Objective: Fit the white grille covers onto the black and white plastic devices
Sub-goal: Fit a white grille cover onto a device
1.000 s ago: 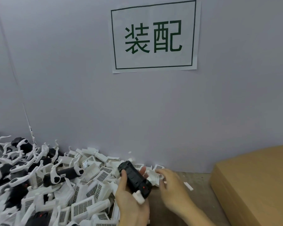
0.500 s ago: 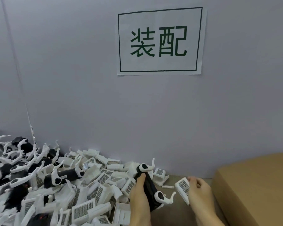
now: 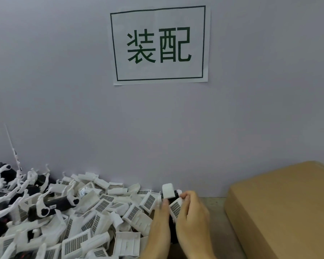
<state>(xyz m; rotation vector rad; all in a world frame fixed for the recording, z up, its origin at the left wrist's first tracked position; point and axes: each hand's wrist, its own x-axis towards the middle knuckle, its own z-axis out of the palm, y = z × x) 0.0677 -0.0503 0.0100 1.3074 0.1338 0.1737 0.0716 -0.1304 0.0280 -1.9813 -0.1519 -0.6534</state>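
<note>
Grey wall [image 3: 82, 109] behind, both hands [image 3: 178, 221] gripping device [image 3: 169, 193] — cardboard box [image 3: 284, 212] right.

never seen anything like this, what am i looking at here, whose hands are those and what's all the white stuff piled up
No machine here: a person works with bare hands, and the picture comes from a camera worn on their head, looking forward and down.

The left hand grips a black and white plastic device. The right hand holds a white grille cover against that device, seemingly fitting it on.

To the left is a heap of loose grille covers, small white plastic parts with dark slotted panels. Further left lie more devices, black bodies with curved white arms.

On the right sits a brown cardboard box. Behind everything is a grey wall with a paper sign printed with two green Chinese characters.
</note>
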